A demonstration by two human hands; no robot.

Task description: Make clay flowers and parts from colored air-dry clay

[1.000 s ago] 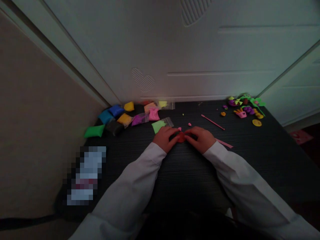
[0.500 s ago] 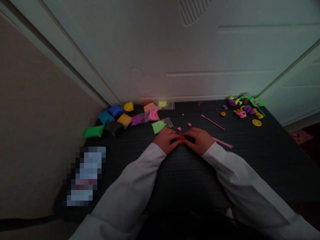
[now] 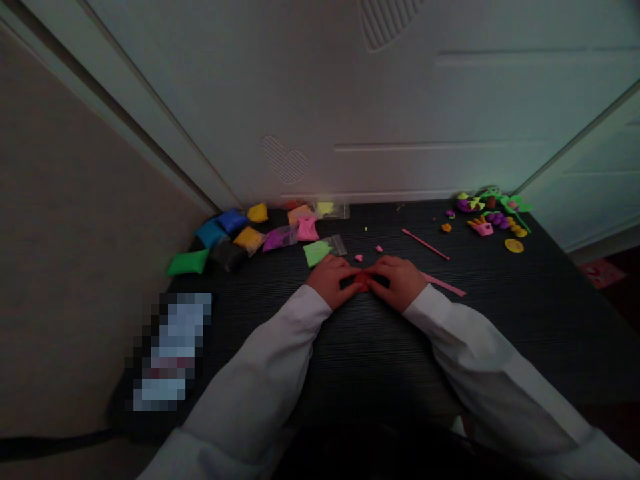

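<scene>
A small piece of red modelling clay lies between my two hands, low over the dark table. My left hand pinches its left side with thumb and fingers. From the other side, my right hand pinches the same piece. The fingers cover part of the clay, so its full shape is hidden. Just beyond the fingertips lie two pink clay bits, one on the left and one on the right. A flat pink strip-like tool sticks out beside my right hand.
Packets of coloured clay, such as a green packet and a light green bag, line the back left. A thin pink stick lies right of centre. Small clay figures crowd the back right. A blurred-out phone-like object is at left.
Both hands stay in nearly the same place. The red clay between the fingers shows a little more now, as the fingers have shifted slightly on it.
</scene>
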